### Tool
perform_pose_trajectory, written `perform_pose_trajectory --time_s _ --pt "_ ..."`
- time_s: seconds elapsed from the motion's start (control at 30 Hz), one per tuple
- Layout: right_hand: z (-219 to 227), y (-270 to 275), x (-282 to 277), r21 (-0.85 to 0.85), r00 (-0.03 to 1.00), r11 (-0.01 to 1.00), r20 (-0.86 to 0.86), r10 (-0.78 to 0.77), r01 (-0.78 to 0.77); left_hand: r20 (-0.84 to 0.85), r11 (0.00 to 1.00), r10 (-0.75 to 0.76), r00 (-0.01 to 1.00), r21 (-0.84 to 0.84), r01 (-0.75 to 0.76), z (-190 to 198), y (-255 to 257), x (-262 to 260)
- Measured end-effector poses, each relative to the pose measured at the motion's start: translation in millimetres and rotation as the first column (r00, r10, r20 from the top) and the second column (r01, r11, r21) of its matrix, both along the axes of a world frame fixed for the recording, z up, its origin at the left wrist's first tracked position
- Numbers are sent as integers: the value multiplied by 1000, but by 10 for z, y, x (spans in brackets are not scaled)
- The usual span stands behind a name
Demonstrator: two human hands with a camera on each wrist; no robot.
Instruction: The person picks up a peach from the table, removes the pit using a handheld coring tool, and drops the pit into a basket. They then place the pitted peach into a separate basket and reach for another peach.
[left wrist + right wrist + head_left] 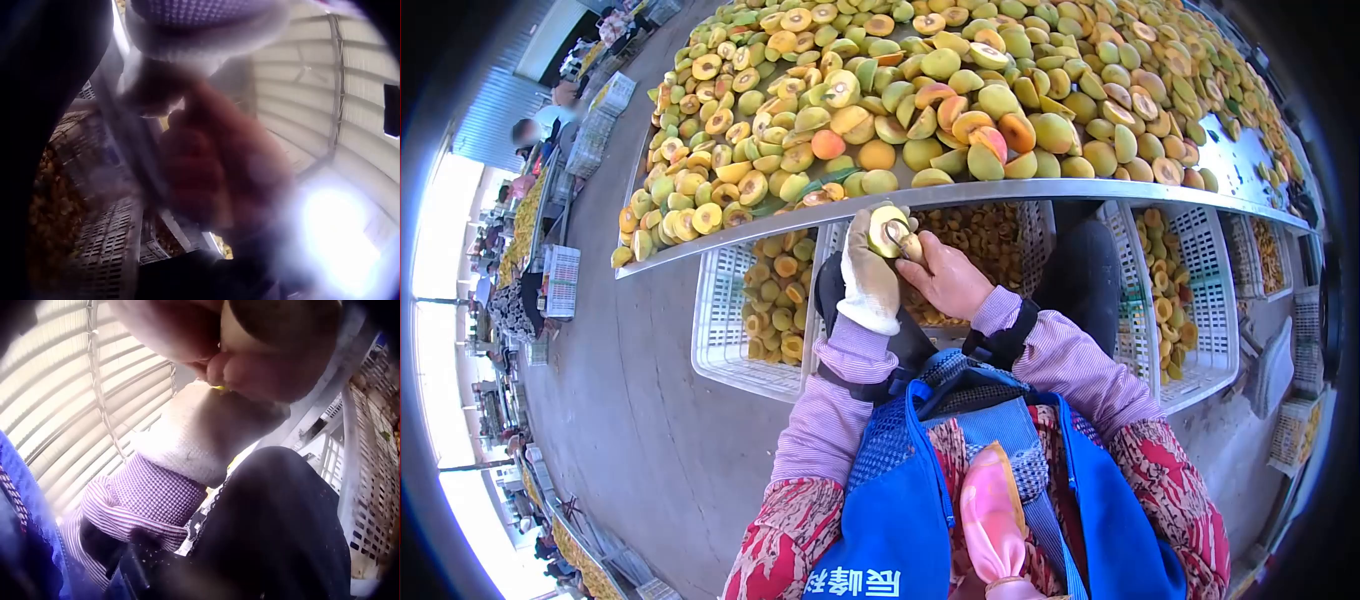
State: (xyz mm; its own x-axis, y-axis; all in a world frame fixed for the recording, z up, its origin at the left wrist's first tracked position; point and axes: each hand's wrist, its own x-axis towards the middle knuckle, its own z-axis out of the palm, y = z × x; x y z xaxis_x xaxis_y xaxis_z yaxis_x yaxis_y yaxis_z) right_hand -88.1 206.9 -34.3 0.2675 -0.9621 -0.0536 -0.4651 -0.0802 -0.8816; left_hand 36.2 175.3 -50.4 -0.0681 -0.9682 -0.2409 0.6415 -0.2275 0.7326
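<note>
My gloved left hand [868,275] grips a yellow-green peach half [889,228] close to the metal table's front edge, its cut face turned up. Bare fingers of my right hand [953,280] curl round a small pitting tool [911,246] with a rounded tan end, brought right up to the cut face. In the left wrist view the right hand [219,156] appears dark and blurred below the glove. The right wrist view has the white glove [187,431] beneath the bare fingers, and the peach half is mostly hidden there.
A metal-edged table [1000,191] bears a heap of peach halves [960,100]. Beneath it stand white plastic crates [740,372] with more halves, on both sides of my knees [1090,275]. Other tables and people line the left side beyond the grey floor [630,400].
</note>
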Motion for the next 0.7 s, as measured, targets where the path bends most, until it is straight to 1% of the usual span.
perform_pose_trajectory --time_s 0.03,0.1,0.17,0.2,0.27,0.3,0.4,0.43,0.47,0.5,0.57,0.63,0.7 --pt "-24 -4 -32 1 1000 1000 -2 -4 4 17 1000 6 1000 -6 -5 -30 6 2" --pt "-52 -16 -76 81 999 996 -17 41 -39 38 1000 9 999 -9 -8 -75 9 6" --pt "-117 5 -78 69 999 997 -13 36 -35 -12 1000 6 1000 -21 -6 -119 14 13" --pt "-132 3 -71 52 999 998 -13 36 -35 -12 1000 7 1000 -17 -7 -113 16 -4" --pt "-123 21 -47 56 1000 998 1 21 -21 19 993 94 995 -75 -92 -101 21 -60" --pt "-119 24 -35 55 1000 998 11 5 -6 16 994 91 996 -69 -90 -122 2 -65" --pt "-217 9 16 53 1000 998 -11 -20 21 -45 995 99 994 -8 -99 -190 -43 -97" --pt "-222 -1 35 56 1000 998 -15 -22 23 -93 993 116 989 43 -112 -202 -64 -115" --pt "-228 8 65 77 999 996 -3 -52 52 -138 988 135 981 97 -123 -215 -75 -117" --pt "-234 10 91 98 997 992 8 -82 81 -139 987 135 981 102 -121 -217 -87 -112" --pt "-259 33 131 84 996 992 6 -91 90 -7 995 96 995 6 -96 -236 -73 -101" --pt "-265 -9 141 60 995 993 4 -101 101 -17 995 98 995 -13 -99 -300 -97 -90" --pt "-220 -30 137 251 991 967 119 -64 32 -26 994 103 994 -26 -104 -301 -98 -87"
